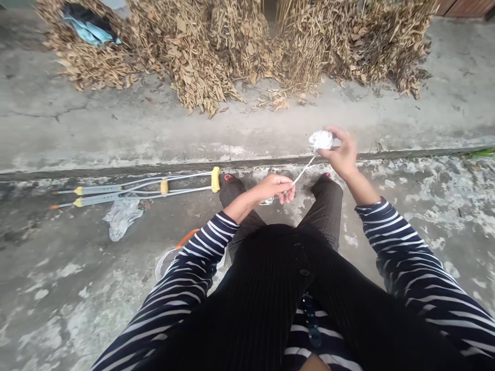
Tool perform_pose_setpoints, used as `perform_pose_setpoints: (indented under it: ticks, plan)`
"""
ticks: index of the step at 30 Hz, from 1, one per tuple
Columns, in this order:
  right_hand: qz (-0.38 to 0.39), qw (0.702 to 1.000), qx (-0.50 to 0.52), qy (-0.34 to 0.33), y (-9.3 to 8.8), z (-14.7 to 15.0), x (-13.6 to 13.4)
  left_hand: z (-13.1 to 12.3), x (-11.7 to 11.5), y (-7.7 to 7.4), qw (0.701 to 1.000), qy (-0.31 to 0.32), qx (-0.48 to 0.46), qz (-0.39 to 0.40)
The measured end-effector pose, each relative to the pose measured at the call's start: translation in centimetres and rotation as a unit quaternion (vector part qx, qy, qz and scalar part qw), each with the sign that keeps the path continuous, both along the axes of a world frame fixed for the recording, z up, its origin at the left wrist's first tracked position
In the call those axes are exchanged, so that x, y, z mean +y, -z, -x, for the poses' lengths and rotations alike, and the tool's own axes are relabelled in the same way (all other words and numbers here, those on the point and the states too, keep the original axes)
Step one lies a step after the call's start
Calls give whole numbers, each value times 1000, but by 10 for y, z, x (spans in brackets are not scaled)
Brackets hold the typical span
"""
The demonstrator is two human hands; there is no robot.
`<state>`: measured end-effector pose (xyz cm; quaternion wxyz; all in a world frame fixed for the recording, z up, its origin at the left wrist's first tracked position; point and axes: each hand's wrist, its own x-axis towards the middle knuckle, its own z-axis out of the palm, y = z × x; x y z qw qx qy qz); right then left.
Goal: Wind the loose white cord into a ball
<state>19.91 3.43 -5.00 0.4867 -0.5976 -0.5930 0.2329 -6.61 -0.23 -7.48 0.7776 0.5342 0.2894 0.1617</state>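
My right hand (342, 153) grips a white ball of string (320, 140) between thumb and fingers, out over the concrete step. From the ball a white string (303, 171) runs down and left, stretched straight, to my left hand (275, 188). The left fingers are pinched together on that string near my lap. A bit of white strand shows just below the left hand, and where it leads is hidden behind the hand and my leg.
Crutches (154, 189) with yellow pads lie on the ground at left, beside a crumpled clear plastic bag (122, 216). An orange-edged object (188, 238) is partly hidden by my left sleeve. Dry leafy stalks (209, 51) and a blue and black cloth (91, 27) lie along the raised concrete step (154, 134).
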Motion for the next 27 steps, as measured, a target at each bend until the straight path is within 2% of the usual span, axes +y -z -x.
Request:
perform_pose_setpoints:
  ticks: [5,8,11,15,17,23,27]
  plan:
    - [10,994,-96,-53,28,13,-2,-10,3,-28,996,45,17,-74]
    - [22,985,-136,-108,37,20,-8,-15,17,-40,992,39,21,-122]
    - [59,978,-136,-146,44,25,-18,-17,39,-47,985,9,50,-164]
    - [155,972,-47,-172,48,29,-34,-17,66,-45,971,-56,127,-193]
    - [186,962,8,-197,47,31,-39,-18,73,-41,966,-69,153,-197]
    - [227,940,123,-222,37,35,-43,-19,80,-30,966,-49,178,-183]
    - [290,897,209,-261,22,31,-48,-14,87,-21,968,-9,182,-172]
